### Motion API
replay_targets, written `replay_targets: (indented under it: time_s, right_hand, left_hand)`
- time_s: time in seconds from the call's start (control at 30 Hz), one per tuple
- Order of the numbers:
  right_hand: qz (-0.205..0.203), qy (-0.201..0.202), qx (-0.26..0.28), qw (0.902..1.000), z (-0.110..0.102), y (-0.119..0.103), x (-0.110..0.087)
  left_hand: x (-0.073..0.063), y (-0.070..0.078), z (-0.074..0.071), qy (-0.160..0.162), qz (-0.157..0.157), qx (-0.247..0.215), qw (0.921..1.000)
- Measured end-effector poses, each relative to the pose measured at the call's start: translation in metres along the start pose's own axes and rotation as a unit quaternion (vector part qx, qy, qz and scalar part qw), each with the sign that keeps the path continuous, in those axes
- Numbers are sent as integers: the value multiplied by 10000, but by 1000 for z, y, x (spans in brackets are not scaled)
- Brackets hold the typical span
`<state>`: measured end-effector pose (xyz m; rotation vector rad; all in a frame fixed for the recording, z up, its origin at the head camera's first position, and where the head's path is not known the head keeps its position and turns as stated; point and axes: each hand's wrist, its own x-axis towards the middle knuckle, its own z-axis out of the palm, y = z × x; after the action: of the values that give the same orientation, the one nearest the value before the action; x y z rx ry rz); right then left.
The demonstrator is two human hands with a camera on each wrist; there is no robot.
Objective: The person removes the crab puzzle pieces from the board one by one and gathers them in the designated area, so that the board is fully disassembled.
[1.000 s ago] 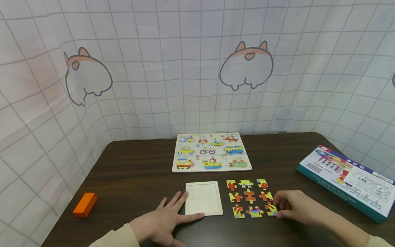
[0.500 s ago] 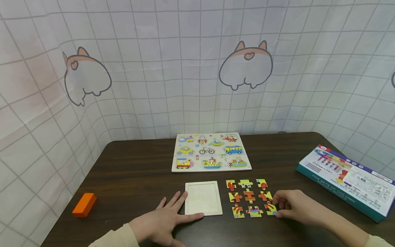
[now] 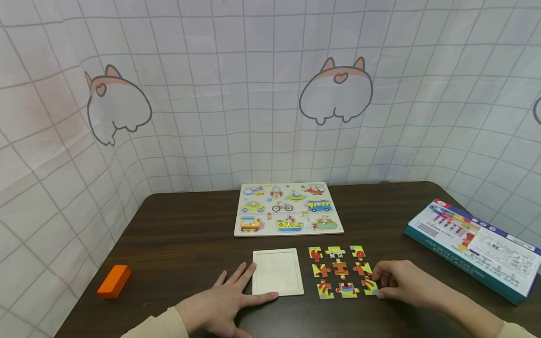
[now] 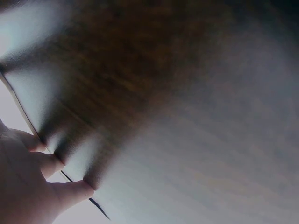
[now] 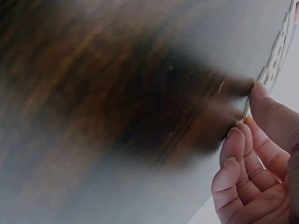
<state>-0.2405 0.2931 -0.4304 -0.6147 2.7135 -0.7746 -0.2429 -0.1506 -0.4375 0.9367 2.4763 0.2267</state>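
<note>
My left hand (image 3: 224, 300) lies flat with fingers spread on the dark table, in the head view. Its thumb and index finger reach the edge of a square wooden puzzle tray (image 3: 277, 271) that holds no pieces. To the tray's right, several jigsaw puzzle pieces (image 3: 340, 269) lie spaced in rows, printed in red, orange and yellow. At the lower right piece (image 3: 369, 286), my right hand (image 3: 405, 281) pinches the edge between thumb and index finger, the other fingers curled under. In the right wrist view, thumb (image 5: 268, 102) and fingertips meet the pieces' thin edge at the tabletop.
Behind the tray lies a wooden vehicle puzzle board (image 3: 289, 209). An orange block (image 3: 114, 281) sits at the left. On the right stands a teal and white box (image 3: 473, 249), beyond the right hand. A white grid-patterned curtain (image 3: 236, 94) rises behind the table.
</note>
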Motion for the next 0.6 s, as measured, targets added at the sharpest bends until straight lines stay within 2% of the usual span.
replay_targets:
  time_s: [0.3,0.53,0.6]
  right_hand:
    - [87,-9,-3,10000,0,0,0]
    - [145,-29,24,9999,0,0,0]
    - [159,-42,29,9999,0,-1,0]
  left_hand:
    - [2,-3,5,171,40,146,9997]
    - [13,-21,19,260,225,59,9994]
    - [12,-20,17,242,175,67,9995]
